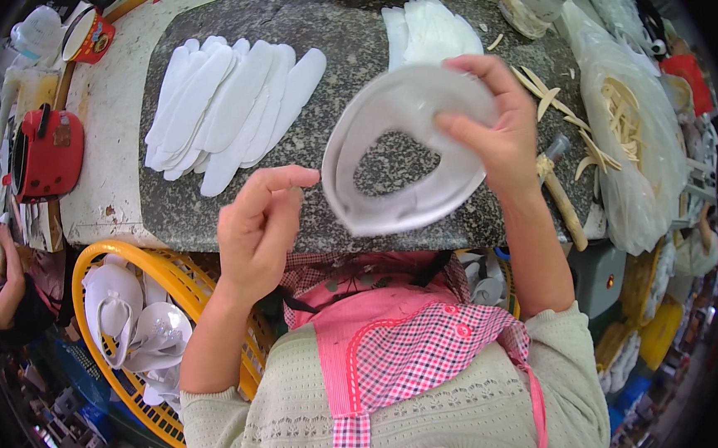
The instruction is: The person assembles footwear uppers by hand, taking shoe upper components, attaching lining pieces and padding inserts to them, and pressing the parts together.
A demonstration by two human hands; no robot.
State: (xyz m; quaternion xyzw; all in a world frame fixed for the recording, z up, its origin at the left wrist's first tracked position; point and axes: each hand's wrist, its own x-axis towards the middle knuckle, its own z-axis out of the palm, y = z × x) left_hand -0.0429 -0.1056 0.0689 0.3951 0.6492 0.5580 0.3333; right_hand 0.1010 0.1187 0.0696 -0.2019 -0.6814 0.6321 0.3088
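Observation:
My right hand (498, 131) grips the upper right edge of a white ring-shaped shoe upper piece (408, 150), held tilted above the dark stone slab (338, 51). My left hand (259, 227) hovers just left of the piece, fingers loosely curled, thumb and forefinger apart, holding nothing. A fanned row of white insole-shaped pieces (226, 108) lies on the slab to the left. A smaller stack of white pieces (429, 32) lies behind the held piece.
A yellow basket (163, 279) at lower left holds finished white uppers. A red box (46, 154) and a red tin (88, 35) stand at far left. A hammer (561, 197), pale strips (546, 98) and a clear bag (627, 122) lie at right.

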